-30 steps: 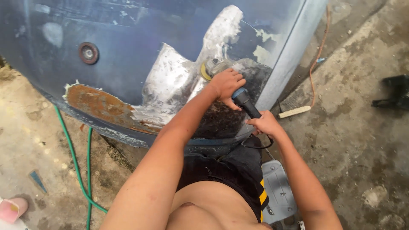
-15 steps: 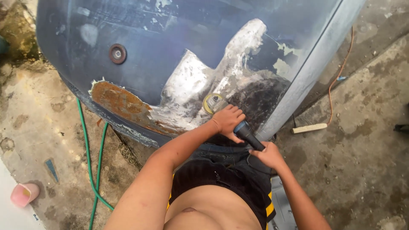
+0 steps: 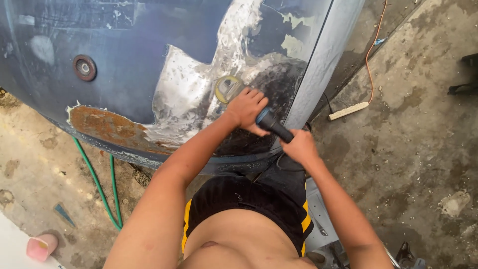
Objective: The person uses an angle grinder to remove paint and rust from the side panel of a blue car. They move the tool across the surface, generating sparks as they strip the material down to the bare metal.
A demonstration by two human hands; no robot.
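Dark curved hull [image 3: 149, 45] (paint stripped); left hand [image 3: 246, 107] and right hand [image 3: 298, 147] clench grinder [image 3: 271, 124], arms outstretched.

grinder [image 3: 271, 124]: our left hand [image 3: 246, 108] hides its head | disc [image 3: 226, 88]: blurred | blue car body [image 3: 149, 45]: cut off by the top edge

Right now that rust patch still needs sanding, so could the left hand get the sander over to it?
Probably yes: the left hand presses the sander on the panel, and bare surface lies between it and the rust patch.
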